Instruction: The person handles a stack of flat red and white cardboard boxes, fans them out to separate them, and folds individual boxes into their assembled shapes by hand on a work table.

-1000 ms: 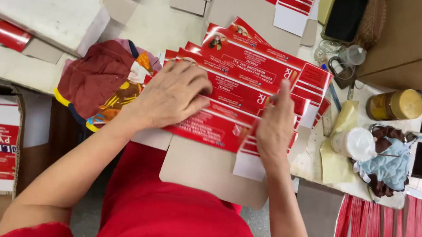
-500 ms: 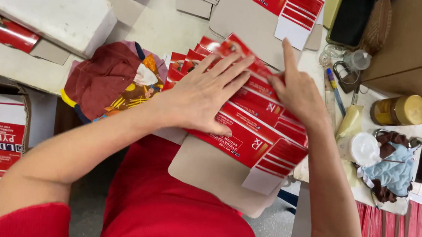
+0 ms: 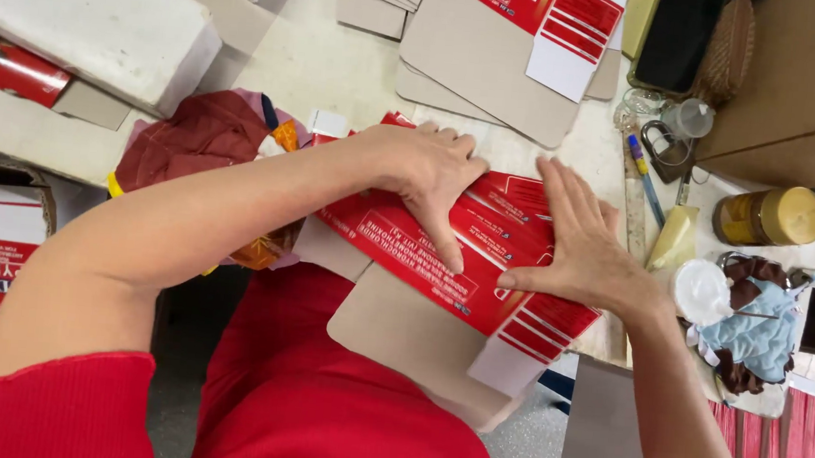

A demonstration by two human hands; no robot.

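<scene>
both hands, left (image 3: 427, 168) and right (image 3: 576, 242), fingers spread flat on red carton blanks (image 3: 444, 256)

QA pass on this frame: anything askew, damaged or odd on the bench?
Nothing looks damaged or spilled. The red carton blanks under the left hand and right hand lie skewed, and their near end overhangs the table edge. A crumpled cloth sits beside them.

Packaging workshop: flat red-and-white cartons (image 3: 483, 254) stacked on worktable (image 3: 323, 67), cardboard boxes (image 3: 76, 9), glue jar (image 3: 767, 217).
</scene>
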